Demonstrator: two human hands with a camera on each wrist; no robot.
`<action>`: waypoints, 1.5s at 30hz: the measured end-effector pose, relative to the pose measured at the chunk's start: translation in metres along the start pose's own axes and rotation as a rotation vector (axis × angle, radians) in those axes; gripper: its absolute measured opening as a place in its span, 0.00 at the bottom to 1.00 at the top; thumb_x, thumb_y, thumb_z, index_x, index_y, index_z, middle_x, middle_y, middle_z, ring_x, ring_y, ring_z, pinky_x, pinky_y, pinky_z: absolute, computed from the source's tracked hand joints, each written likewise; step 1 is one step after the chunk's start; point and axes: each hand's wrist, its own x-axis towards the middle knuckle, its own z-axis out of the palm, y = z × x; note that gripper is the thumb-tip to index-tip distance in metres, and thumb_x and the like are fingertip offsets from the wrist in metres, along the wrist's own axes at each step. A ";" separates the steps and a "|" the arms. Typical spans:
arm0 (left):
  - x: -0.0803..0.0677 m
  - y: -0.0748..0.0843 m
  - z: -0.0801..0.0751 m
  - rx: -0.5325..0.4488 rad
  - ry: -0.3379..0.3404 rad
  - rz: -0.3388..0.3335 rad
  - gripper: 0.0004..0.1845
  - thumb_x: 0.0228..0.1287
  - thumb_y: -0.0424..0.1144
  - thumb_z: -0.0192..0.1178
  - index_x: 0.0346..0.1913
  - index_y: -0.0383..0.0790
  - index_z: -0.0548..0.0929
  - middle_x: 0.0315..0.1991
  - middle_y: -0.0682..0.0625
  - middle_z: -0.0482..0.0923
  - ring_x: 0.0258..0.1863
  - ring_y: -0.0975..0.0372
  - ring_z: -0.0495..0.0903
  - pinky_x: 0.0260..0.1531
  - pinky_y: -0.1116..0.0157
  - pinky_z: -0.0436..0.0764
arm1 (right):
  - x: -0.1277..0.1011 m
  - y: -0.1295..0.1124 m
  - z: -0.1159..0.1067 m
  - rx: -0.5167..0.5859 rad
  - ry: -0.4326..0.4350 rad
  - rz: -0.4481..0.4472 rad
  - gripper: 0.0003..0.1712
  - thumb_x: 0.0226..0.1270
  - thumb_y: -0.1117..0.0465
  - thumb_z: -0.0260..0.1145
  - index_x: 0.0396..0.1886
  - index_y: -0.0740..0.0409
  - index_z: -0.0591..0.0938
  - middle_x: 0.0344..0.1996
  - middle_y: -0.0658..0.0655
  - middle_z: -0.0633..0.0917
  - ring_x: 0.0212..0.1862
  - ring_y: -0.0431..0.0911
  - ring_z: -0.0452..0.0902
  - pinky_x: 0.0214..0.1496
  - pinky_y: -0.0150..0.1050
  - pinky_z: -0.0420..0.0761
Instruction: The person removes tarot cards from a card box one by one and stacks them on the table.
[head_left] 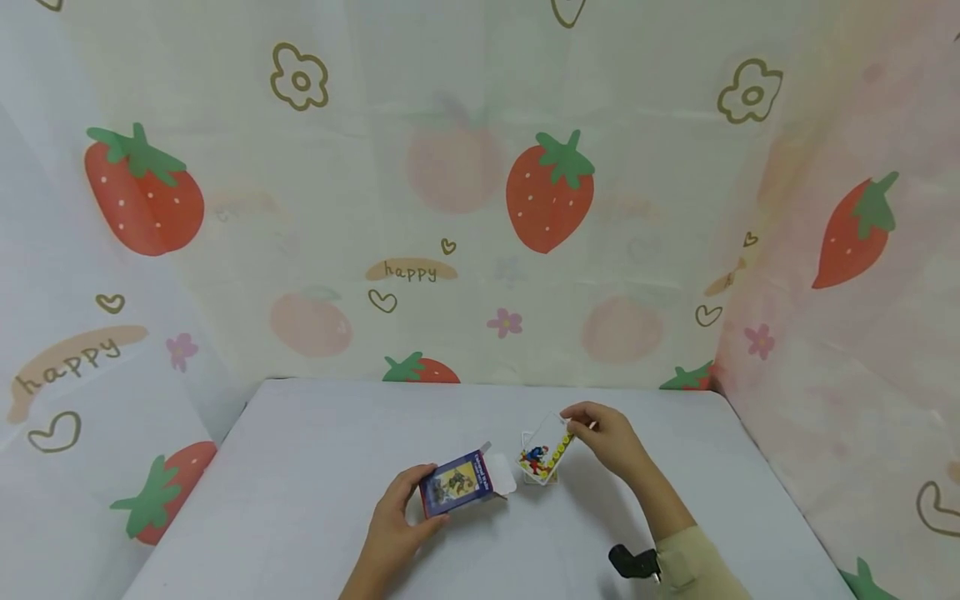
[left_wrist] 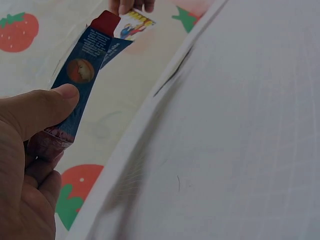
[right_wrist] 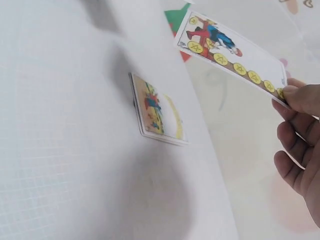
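Observation:
My left hand (head_left: 401,512) grips a dark blue card box (head_left: 455,483) between thumb and fingers, its white end flap (head_left: 501,473) open toward the right. In the left wrist view, the thumb presses the narrow side of the card box (left_wrist: 80,75). With thumb and index finger, my right hand (head_left: 611,437) pinches one tarot card (right_wrist: 230,55) by its end; a figure and a row of yellow coins are printed on it. Below that card a small stack of cards (right_wrist: 156,110) lies face up on the table, partly covered by the held card in the head view.
The table is covered with a white cloth (head_left: 300,467). A patterned curtain (head_left: 480,208) with strawberries hangs behind and along both sides. Near the right sleeve (head_left: 697,567) a black device (head_left: 632,562) is strapped at the forearm.

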 end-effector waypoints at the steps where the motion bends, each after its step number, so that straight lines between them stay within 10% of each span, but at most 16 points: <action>1: 0.000 0.001 0.000 0.000 0.001 0.002 0.42 0.44 0.30 0.82 0.67 0.43 0.77 0.65 0.56 0.76 0.70 0.56 0.72 0.75 0.60 0.68 | 0.002 0.001 0.000 -0.002 -0.005 0.001 0.09 0.71 0.63 0.68 0.49 0.54 0.88 0.35 0.50 0.87 0.34 0.44 0.77 0.30 0.32 0.79; 45: 0.001 -0.004 -0.001 0.011 -0.010 0.063 0.42 0.45 0.30 0.81 0.67 0.44 0.77 0.65 0.51 0.77 0.69 0.56 0.73 0.74 0.70 0.66 | 0.048 0.036 0.038 0.003 -0.159 0.105 0.06 0.74 0.63 0.66 0.44 0.56 0.88 0.38 0.52 0.86 0.40 0.44 0.76 0.40 0.35 0.78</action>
